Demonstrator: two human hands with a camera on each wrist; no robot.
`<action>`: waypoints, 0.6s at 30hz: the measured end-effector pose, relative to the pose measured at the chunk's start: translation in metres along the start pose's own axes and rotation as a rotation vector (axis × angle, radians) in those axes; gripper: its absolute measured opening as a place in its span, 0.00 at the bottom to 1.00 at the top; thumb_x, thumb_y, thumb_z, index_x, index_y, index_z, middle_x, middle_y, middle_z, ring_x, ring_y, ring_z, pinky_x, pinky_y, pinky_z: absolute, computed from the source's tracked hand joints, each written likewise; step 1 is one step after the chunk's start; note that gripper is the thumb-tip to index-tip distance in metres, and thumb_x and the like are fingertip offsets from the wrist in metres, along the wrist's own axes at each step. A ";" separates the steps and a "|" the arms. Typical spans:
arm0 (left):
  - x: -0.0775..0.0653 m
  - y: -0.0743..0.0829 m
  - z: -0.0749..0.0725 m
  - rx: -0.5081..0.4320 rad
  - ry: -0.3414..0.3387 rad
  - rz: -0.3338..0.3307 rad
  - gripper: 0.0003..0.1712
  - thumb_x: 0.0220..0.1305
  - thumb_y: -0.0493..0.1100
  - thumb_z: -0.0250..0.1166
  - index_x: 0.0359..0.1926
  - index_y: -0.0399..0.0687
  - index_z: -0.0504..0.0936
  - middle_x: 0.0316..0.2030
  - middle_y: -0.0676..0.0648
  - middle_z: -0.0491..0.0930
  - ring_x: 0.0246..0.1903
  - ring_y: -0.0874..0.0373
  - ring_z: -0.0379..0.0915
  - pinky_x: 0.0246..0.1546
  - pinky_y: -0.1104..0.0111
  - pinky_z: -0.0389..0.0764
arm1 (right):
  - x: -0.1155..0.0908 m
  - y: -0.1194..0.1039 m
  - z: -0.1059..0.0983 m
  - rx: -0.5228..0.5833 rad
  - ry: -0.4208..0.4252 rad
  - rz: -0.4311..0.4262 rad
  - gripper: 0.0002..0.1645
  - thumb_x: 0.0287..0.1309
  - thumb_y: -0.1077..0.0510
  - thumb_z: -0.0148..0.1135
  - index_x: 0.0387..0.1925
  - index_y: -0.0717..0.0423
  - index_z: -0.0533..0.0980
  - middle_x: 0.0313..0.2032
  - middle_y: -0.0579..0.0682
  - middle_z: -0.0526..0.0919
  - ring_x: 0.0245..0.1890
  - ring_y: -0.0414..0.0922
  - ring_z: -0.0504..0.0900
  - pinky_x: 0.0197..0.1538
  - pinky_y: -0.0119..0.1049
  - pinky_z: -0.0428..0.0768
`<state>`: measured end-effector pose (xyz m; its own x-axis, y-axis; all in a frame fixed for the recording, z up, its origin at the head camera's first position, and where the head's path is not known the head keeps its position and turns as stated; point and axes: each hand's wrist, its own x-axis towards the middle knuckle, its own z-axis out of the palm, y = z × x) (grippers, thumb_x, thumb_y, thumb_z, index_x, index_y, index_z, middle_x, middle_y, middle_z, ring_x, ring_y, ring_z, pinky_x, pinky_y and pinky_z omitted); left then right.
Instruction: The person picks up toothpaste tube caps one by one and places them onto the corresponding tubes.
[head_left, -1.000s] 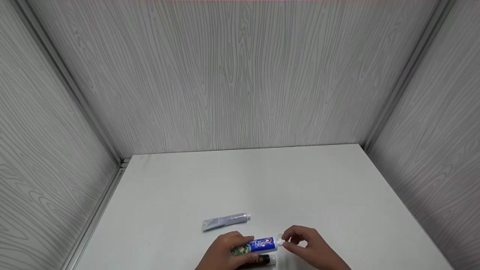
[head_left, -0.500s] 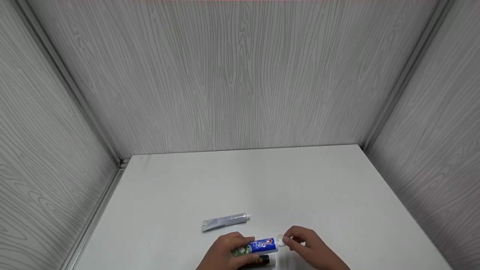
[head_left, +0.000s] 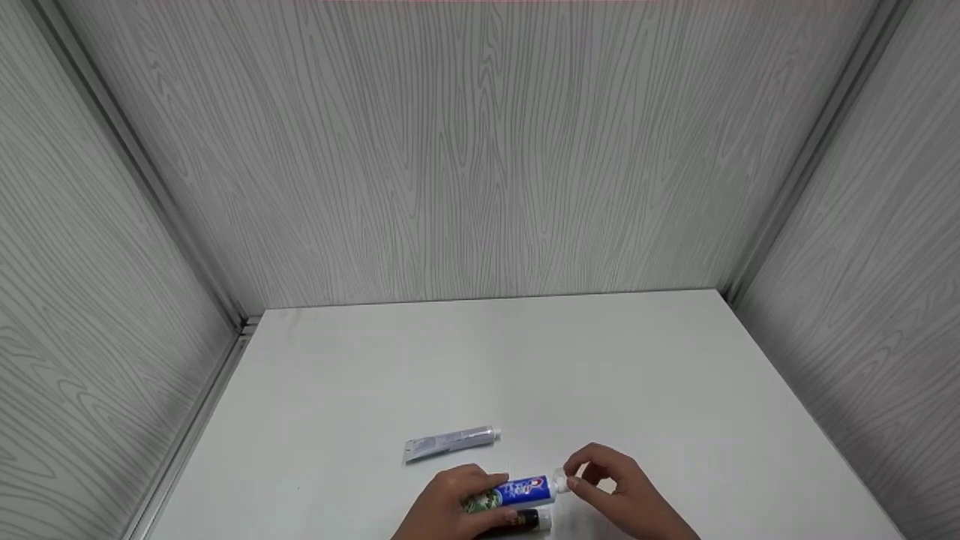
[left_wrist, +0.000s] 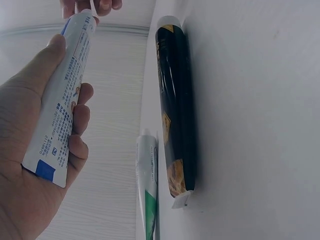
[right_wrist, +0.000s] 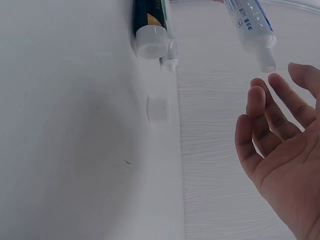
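The left hand [head_left: 457, 499] is holding the blue toothpaste tube [head_left: 527, 490] above the white table [head_left: 375, 360], its thumb pressing along one side while the other fingers are curling round the opposite side. The right hand [head_left: 619, 491] is hovering just beside the nozzle [right_wrist: 267, 61], its fingers loosely bent and spread, the thumb standing apart from them; the right wrist view is showing a gap before the nozzle, though from the head view I cannot tell whether a fingertip is touching it. A small, pale cap [right_wrist: 158, 110] is lying on the table below. The tube is looking fairly light, and its body is probably soft, so hard squeezing would likely be pushing paste out of the nozzle, which is appearing uncapped. The printed skin is probably smooth and a little slippery, so a broad wrap round the middle, as the left hand is giving, is seeming safer than a fingertip pinch. The shoulder by the nozzle is likely the stiffest place for steadying it, while the flat end [left_wrist: 45, 172] would probably be bending. Nothing here is seeming fragile. A black tube [left_wrist: 175, 110] is resting on the table below the held one, and a grey tube [head_left: 450, 444] is lying farther away.
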<state>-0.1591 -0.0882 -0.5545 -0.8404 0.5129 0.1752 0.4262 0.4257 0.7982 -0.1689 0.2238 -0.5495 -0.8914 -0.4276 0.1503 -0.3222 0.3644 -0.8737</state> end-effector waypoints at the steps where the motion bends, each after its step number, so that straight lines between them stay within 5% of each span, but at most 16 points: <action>1: 0.000 0.000 0.000 0.000 -0.003 -0.009 0.30 0.67 0.66 0.71 0.60 0.53 0.89 0.37 0.61 0.86 0.36 0.73 0.76 0.44 0.73 0.82 | 0.000 0.000 0.001 -0.005 0.004 -0.015 0.06 0.74 0.51 0.67 0.49 0.39 0.82 0.46 0.54 0.86 0.34 0.39 0.81 0.45 0.35 0.82; 9: 0.000 0.001 -0.001 -0.006 -0.007 -0.004 0.30 0.67 0.64 0.72 0.60 0.51 0.89 0.38 0.61 0.86 0.37 0.73 0.77 0.45 0.72 0.82 | -0.001 0.003 0.004 0.013 -0.023 -0.097 0.12 0.68 0.54 0.73 0.50 0.42 0.81 0.45 0.46 0.85 0.33 0.39 0.82 0.42 0.39 0.85; 18: -0.001 -0.003 0.001 -0.017 0.003 0.038 0.28 0.69 0.63 0.71 0.60 0.51 0.89 0.38 0.60 0.86 0.36 0.74 0.76 0.42 0.73 0.82 | 0.000 0.005 0.003 -0.006 -0.043 -0.089 0.10 0.69 0.56 0.72 0.48 0.42 0.81 0.44 0.44 0.86 0.35 0.36 0.81 0.43 0.37 0.84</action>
<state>-0.1587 -0.0893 -0.5578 -0.8248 0.5262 0.2067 0.4518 0.3936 0.8006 -0.1696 0.2232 -0.5551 -0.8448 -0.4934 0.2073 -0.4017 0.3286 -0.8548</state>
